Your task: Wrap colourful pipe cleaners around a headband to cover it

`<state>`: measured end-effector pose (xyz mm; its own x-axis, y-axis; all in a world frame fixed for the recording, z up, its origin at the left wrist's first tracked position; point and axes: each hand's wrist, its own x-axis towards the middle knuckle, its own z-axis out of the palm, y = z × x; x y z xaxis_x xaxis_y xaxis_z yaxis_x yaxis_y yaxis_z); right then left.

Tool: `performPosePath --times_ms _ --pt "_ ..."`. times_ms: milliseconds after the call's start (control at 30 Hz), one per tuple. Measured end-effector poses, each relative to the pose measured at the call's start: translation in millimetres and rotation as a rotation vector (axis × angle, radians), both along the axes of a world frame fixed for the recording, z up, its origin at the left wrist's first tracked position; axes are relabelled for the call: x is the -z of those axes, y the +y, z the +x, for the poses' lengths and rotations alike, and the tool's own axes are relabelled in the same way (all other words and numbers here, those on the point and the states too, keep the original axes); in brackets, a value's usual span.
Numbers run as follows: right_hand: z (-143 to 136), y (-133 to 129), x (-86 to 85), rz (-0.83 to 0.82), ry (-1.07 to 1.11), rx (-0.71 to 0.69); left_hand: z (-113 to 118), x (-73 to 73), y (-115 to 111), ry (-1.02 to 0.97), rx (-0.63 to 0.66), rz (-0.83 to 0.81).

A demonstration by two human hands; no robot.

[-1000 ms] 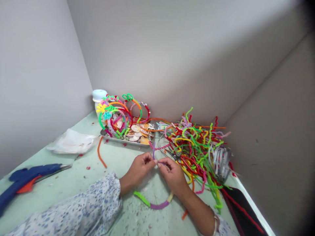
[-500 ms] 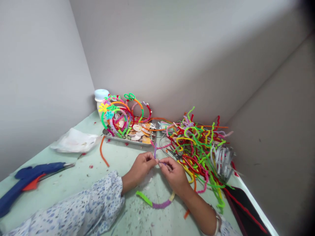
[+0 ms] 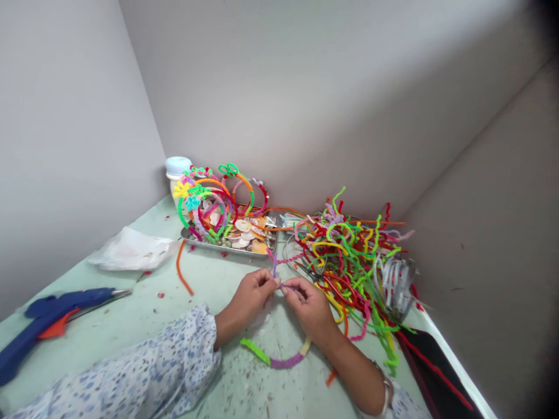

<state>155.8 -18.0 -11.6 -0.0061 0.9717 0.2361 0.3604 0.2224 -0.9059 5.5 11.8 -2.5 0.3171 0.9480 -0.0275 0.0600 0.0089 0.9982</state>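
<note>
Between my two hands is a purple pipe cleaner (image 3: 275, 265), one end of it standing up above my left fingertips. My left hand (image 3: 255, 294) pinches it with thumb and forefinger. Close beside it, my right hand (image 3: 308, 302) pinches the same pipe cleaner, fingers curled so part of it is hidden. Below the hands lies a curved headband (image 3: 286, 364) wrapped in green, purple and cream fuzzy wire; its right end passes out of sight behind my right wrist.
A metal tray (image 3: 227, 250) holds shells and finished colourful headbands. To the right spreads a tangled pile of pipe cleaners (image 3: 349, 250) with scissors (image 3: 308, 270) and grey bands (image 3: 395, 288). A blue glue gun (image 3: 65, 305), plastic bag (image 3: 131, 250), orange pipe cleaner (image 3: 182, 270) and white jar (image 3: 177, 174) sit leftward.
The hands keep almost the same pinching pose on the purple pipe cleaner. The whole view has shifted very slightly; nothing was let go or picked up.
</note>
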Motion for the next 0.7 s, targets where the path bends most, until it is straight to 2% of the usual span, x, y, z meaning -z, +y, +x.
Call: performPosePath --times_ms 300,533,700 --pt "1.3 3.3 2.2 -0.11 0.071 0.044 -2.4 -0.7 -3.2 -0.024 -0.017 0.108" --pt "0.6 3.5 0.7 -0.12 0.074 0.032 -4.5 -2.5 -7.7 0.249 -0.044 0.453" --pt "1.1 2.5 0.0 -0.123 0.073 0.027 -5.9 -5.5 -10.0 0.364 -0.068 0.607"
